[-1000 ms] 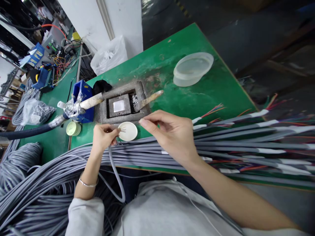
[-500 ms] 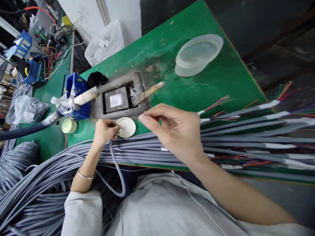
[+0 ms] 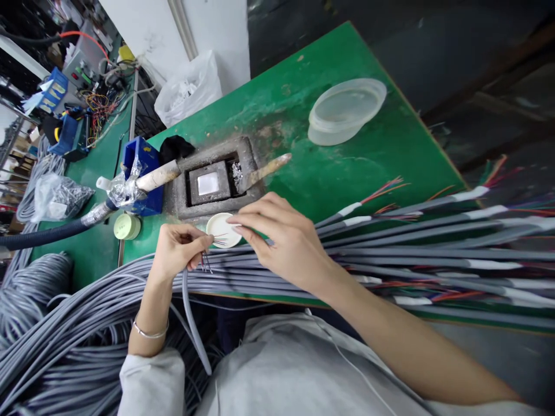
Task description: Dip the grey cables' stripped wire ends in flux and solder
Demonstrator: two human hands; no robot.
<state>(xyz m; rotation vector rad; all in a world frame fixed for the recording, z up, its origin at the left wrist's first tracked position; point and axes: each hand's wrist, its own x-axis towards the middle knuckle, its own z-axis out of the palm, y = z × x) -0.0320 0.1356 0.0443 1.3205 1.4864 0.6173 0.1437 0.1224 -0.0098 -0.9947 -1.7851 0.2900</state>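
My left hand [image 3: 182,249] pinches the thin stripped wires [image 3: 220,238] at the end of a grey cable [image 3: 193,323]. Their fine tips point right, over a small white dish [image 3: 225,222]; a few coloured wires hang below the fingers. Just right of the wire tips, my right hand [image 3: 284,240] reaches in with thumb and forefinger slightly apart. Nothing shows between those fingertips. Behind the dish is a soot-grey solder pot [image 3: 208,202] with a bright square of metal in its middle. A scraper with a worn handle [image 3: 271,166] rests on its right edge.
Many grey cables [image 3: 260,277] run across the front edge, their coloured ends at right. A clear plastic tub [image 3: 347,112] stands at the back right. At left are a blue bin [image 3: 147,202], a taped hose nozzle [image 3: 158,175] and a pale green jar [image 3: 126,226].
My right hand has moved left and down to the wire tips, its fingers parting slightly. My left hand keeps the wires pinched and has shifted slightly left; the view has tilted a little.
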